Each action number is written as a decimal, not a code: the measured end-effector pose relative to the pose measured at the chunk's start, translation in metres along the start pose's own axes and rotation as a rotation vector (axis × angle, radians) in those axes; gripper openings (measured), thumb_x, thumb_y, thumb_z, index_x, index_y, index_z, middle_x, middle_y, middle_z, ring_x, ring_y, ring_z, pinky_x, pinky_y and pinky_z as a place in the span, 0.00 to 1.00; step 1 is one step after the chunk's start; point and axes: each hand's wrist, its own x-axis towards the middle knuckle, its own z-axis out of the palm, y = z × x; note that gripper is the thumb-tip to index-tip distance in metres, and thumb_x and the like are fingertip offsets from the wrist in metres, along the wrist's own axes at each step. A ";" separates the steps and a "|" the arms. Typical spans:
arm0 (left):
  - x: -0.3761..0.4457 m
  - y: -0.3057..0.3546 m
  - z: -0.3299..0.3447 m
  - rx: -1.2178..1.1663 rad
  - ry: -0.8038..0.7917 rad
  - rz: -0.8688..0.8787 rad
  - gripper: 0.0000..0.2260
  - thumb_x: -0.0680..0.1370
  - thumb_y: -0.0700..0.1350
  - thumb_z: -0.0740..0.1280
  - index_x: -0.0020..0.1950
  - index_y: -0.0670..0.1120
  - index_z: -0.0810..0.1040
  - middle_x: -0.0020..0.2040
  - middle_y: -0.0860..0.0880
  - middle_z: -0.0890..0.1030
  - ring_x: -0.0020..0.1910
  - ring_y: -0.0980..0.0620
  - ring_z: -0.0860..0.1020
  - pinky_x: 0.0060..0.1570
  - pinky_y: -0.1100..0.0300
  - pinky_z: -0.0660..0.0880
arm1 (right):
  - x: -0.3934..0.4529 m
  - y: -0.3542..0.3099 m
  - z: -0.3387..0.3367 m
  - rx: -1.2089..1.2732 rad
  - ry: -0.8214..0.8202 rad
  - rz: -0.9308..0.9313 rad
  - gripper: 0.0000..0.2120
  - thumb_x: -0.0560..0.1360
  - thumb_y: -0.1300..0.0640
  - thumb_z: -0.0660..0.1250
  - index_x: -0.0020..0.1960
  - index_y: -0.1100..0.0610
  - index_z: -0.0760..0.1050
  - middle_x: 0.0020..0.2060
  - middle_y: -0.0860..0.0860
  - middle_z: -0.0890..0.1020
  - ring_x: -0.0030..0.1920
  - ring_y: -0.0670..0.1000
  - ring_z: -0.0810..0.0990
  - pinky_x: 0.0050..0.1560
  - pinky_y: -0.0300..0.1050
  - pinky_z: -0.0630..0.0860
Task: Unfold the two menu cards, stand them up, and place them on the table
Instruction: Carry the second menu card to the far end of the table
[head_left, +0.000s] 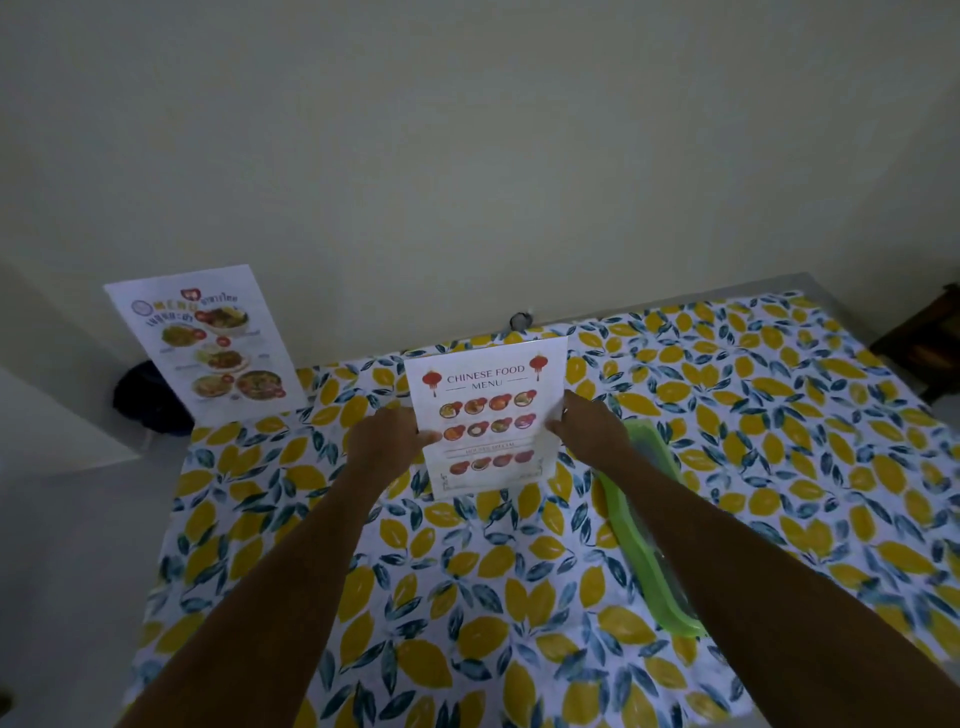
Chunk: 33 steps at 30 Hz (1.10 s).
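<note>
Yellow lemons and dark blue leaves cover the white tablecloth that fills the lower half of the frame, spread over a table pushed against a plain pale wall. At the centre of the frame, a white menu card headed "Chinese Food Menu" stands upright on the cloth, its printed face toward the viewer, with red lanterns beside the title and rows of small round food pictures below. Two bare forearms reach up from the bottom of the frame to it. The person's left hand grips the card's left edge, thumb on the front and the other fingers curled behind out of sight. The right hand grips the right edge the same way, thumb tip pressed on the front, fingers wrapped around the back. The card's lower edge meets the cloth. In the upper left of the frame, a second menu card stands at the table's far left corner, tilted back toward the wall, showing colourful dishes and a "MENU" heading. Just right of the right forearm, a long, narrow green tray lies on the cloth, running from the centre toward the lower right. A dark rounded object sits in shadow behind the left card; what it is cannot be told.
</note>
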 end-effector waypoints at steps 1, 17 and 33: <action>0.002 0.004 -0.006 0.006 0.023 0.008 0.21 0.74 0.63 0.69 0.56 0.48 0.82 0.48 0.46 0.85 0.44 0.45 0.83 0.39 0.59 0.75 | 0.001 -0.001 -0.007 0.008 0.012 -0.007 0.24 0.77 0.45 0.65 0.69 0.56 0.68 0.61 0.58 0.80 0.60 0.62 0.78 0.58 0.57 0.77; 0.015 0.209 -0.109 -0.004 0.330 0.149 0.21 0.72 0.65 0.70 0.54 0.51 0.83 0.46 0.48 0.86 0.38 0.47 0.83 0.38 0.60 0.72 | 0.020 0.089 -0.232 -0.028 0.288 -0.150 0.23 0.77 0.45 0.65 0.67 0.54 0.69 0.58 0.59 0.82 0.56 0.63 0.80 0.54 0.57 0.78; 0.027 0.449 -0.091 -0.022 0.351 0.311 0.19 0.74 0.64 0.68 0.53 0.51 0.83 0.46 0.47 0.85 0.41 0.45 0.83 0.41 0.56 0.77 | 0.002 0.274 -0.382 -0.095 0.398 0.057 0.21 0.77 0.44 0.64 0.65 0.53 0.70 0.57 0.59 0.82 0.55 0.62 0.80 0.53 0.55 0.77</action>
